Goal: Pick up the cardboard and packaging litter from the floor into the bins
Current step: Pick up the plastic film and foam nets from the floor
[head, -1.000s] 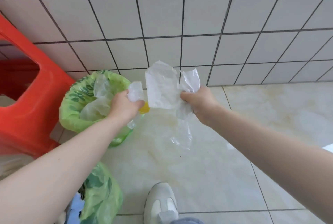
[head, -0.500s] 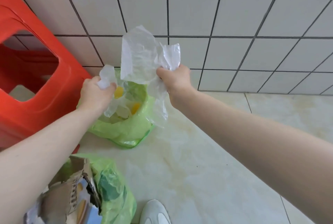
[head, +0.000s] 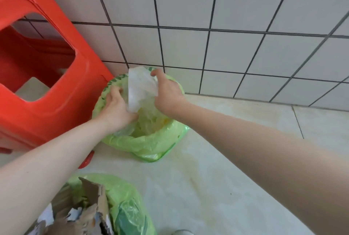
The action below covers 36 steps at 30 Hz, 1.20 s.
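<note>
A green bag-lined bin [head: 151,144] stands on the floor against the tiled wall. Both my hands are over its mouth. My right hand [head: 168,94] pinches a clear plastic wrapper [head: 140,88] that hangs down into the opening. My left hand [head: 117,108] is inside the bin's left rim, its fingers closed around crumpled clear plastic below the wrapper. More clear plastic and something yellow lie inside. A second green bag [head: 124,208] at the bottom left holds torn cardboard [head: 83,216].
A red plastic stool [head: 47,76] stands close to the left of the far bin, touching its rim. The tiled wall [head: 226,26] runs right behind the bin. Pale marble floor [head: 217,187] stretches to the right. A shoe tip [head: 181,232] shows at the bottom edge.
Both hands dropped from chest height down to the far bin's mouth, carrying the plastic with them. The view came closer and tilted down; the wrapper now hangs inside the bin.
</note>
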Motion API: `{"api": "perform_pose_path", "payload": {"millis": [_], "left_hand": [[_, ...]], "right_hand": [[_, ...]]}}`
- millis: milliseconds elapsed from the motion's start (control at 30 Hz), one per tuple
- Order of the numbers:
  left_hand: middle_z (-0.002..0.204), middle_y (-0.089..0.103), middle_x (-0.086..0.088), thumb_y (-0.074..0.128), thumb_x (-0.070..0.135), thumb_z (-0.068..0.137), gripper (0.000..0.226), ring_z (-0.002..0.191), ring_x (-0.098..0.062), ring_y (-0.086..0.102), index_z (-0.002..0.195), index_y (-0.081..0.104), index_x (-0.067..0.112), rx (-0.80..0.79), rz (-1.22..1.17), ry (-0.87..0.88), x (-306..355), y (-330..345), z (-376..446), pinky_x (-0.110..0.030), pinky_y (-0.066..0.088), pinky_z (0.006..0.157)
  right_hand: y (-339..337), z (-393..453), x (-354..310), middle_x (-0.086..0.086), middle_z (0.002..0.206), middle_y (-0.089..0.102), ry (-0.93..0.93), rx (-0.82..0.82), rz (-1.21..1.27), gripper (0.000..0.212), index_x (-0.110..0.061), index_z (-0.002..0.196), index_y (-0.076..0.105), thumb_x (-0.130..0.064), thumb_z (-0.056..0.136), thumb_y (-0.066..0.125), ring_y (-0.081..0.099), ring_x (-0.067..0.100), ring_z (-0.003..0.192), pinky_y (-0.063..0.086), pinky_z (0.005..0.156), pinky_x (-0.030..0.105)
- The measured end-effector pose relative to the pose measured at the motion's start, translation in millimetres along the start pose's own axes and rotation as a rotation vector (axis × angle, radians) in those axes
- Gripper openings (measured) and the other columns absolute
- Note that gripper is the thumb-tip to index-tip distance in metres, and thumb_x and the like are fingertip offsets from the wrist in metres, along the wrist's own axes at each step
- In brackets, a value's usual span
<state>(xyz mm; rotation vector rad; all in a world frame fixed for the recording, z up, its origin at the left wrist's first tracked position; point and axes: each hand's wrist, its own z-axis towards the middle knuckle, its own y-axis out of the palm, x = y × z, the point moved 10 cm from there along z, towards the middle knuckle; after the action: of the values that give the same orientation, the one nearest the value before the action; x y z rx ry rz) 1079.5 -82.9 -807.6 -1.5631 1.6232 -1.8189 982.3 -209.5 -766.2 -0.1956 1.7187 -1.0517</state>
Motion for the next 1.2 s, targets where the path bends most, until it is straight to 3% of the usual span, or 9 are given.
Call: {"api": "perform_pose_path", "payload": {"millis": [167, 267, 500, 600, 667, 767, 833, 933, 1200], "left_hand": [[0.141, 0.019, -0.005, 0.077, 0.026, 0.070, 0.097, 0.099, -0.028, 0.052, 0.134, 0.008, 0.049, -0.152, 0.276, 0.177, 9.9, 18.0, -0.8, -0.035, 0.043, 0.079], [0.137, 0.020, -0.002, 0.074, 0.037, 0.072, 0.090, 0.088, -0.021, 0.054, 0.139, 0.014, 0.040, -0.294, 0.548, 0.242, 10.9, 37.6, -2.5, -0.031, 0.046, 0.067], [0.136, 0.031, -0.009, 0.070, 0.043, 0.079, 0.081, 0.120, -0.033, 0.043, 0.142, 0.021, 0.026, -0.385, 0.798, 0.268, 11.9, 65.5, 9.3, -0.046, 0.046, 0.095], [0.145, 0.024, -0.012, 0.069, 0.046, 0.079, 0.090, 0.131, -0.038, 0.034, 0.147, 0.014, 0.026, -0.496, 0.810, 0.210, 0.7, 83.3, 11.3, -0.050, 0.040, 0.104], [0.147, 0.021, -0.012, 0.069, 0.049, 0.078, 0.095, 0.132, -0.038, 0.034, 0.149, 0.011, 0.025, -0.533, 0.780, 0.170, -3.7, 86.8, 12.7, -0.051, 0.039, 0.105], [0.147, 0.021, -0.010, 0.070, 0.051, 0.075, 0.101, 0.132, -0.036, 0.035, 0.150, 0.008, 0.027, -0.515, 0.693, 0.135, -4.3, 78.1, 13.9, -0.049, 0.038, 0.106], [0.147, 0.023, -0.010, 0.071, 0.051, 0.073, 0.104, 0.133, -0.035, 0.034, 0.150, 0.005, 0.029, -0.484, 0.637, 0.132, 1.1, 67.9, 12.6, -0.049, 0.036, 0.108], [0.144, 0.031, -0.012, 0.071, 0.054, 0.072, 0.107, 0.133, -0.035, 0.034, 0.151, 0.004, 0.029, -0.434, 0.599, 0.133, 12.9, 49.6, 8.0, -0.047, 0.034, 0.109], [0.147, 0.037, -0.008, 0.069, 0.044, 0.079, 0.076, 0.136, -0.029, 0.033, 0.143, 0.036, 0.020, -0.271, 0.540, 0.240, 69.4, 0.2, -34.8, -0.040, 0.027, 0.113]], "right_hand": [[53.2, 4.2, -2.8, 0.012, 0.126, 0.040, -0.061, -0.311, -0.557, 0.057, -0.022, 0.136, 0.035, -0.003, 0.086, 0.053, 0.040, 0.037, 0.119, 0.043, 0.077, 0.043], [67.8, 5.3, 9.4, 0.014, 0.136, 0.037, -0.022, -0.384, -0.666, 0.051, -0.015, 0.138, 0.036, -0.009, 0.090, 0.051, 0.039, 0.037, 0.124, 0.045, 0.083, 0.043], [107.4, 2.7, 27.1, 0.013, 0.137, 0.038, -0.102, -0.644, -0.843, 0.056, -0.012, 0.143, 0.029, -0.016, 0.092, 0.050, 0.042, 0.033, 0.121, 0.042, 0.093, 0.044], [112.4, -1.7, 22.8, 0.003, 0.110, 0.051, -0.143, -0.744, -0.826, 0.047, -0.013, 0.139, 0.037, -0.023, 0.094, 0.047, 0.047, 0.026, 0.103, 0.041, 0.090, 0.039], [110.5, -1.3, 18.1, -0.001, 0.082, 0.040, -0.165, -0.744, -0.806, 0.047, -0.014, 0.138, 0.039, -0.029, 0.094, 0.047, 0.041, 0.021, 0.083, 0.040, 0.082, 0.036], [102.0, 1.0, 14.7, 0.001, 0.084, 0.045, -0.161, -0.686, -0.799, 0.045, -0.013, 0.135, 0.042, -0.028, 0.093, 0.049, 0.047, 0.019, 0.075, 0.043, 0.074, 0.034], [90.3, 2.8, 12.6, 0.005, 0.101, 0.053, -0.163, -0.609, -0.789, 0.043, -0.013, 0.134, 0.044, -0.027, 0.094, 0.049, 0.053, 0.024, 0.095, 0.046, 0.082, 0.036], [64.7, -1.0, 0.9, 0.011, 0.129, 0.050, -0.220, -0.478, -0.757, 0.049, -0.010, 0.136, 0.040, -0.035, 0.094, 0.050, 0.035, 0.035, 0.131, 0.043, 0.096, 0.044], [-24.1, -57.0, -1.6, 0.013, 0.125, 0.050, -0.368, -0.249, -0.636, 0.055, -0.008, 0.132, 0.041, -0.043, 0.091, 0.052, 0.042, 0.034, 0.121, 0.041, 0.095, 0.044]]}}
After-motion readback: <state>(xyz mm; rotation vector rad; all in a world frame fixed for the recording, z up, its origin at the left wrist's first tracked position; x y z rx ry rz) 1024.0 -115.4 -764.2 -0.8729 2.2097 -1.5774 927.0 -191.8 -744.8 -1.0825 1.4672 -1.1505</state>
